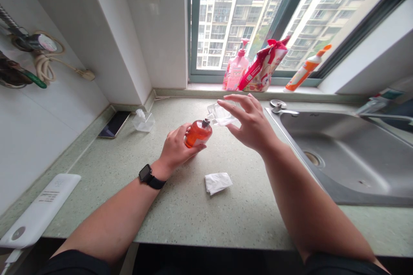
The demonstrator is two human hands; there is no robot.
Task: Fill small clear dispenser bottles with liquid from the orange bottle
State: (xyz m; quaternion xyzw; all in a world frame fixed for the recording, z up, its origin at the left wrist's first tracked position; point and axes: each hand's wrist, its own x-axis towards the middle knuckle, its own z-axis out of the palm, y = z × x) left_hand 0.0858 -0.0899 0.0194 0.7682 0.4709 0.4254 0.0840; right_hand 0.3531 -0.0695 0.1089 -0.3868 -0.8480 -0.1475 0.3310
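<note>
My left hand [176, 148] is wrapped round a rounded bottle of orange liquid [196, 134], tilted, with its dark neck pointing up and to the right. In my right hand [250, 120] a small clear bottle [222, 114] lies nearly sideways between the thumb and the fingers. Its threaded neck meets the mouth of the orange bottle, or comes very close; I cannot tell whether they touch. Part of the clear bottle is hidden behind my fingers. On the counter below the hands is a folded white tissue [218, 183].
A clear container with something white [143, 121] stands by a phone [114, 124] at the left. A white power bank [40, 210] lies nearer. The sink [342, 150] is at the right. A pink pump bottle [236, 71], red bag [265, 66] and orange-white bottle [305, 71] line the windowsill.
</note>
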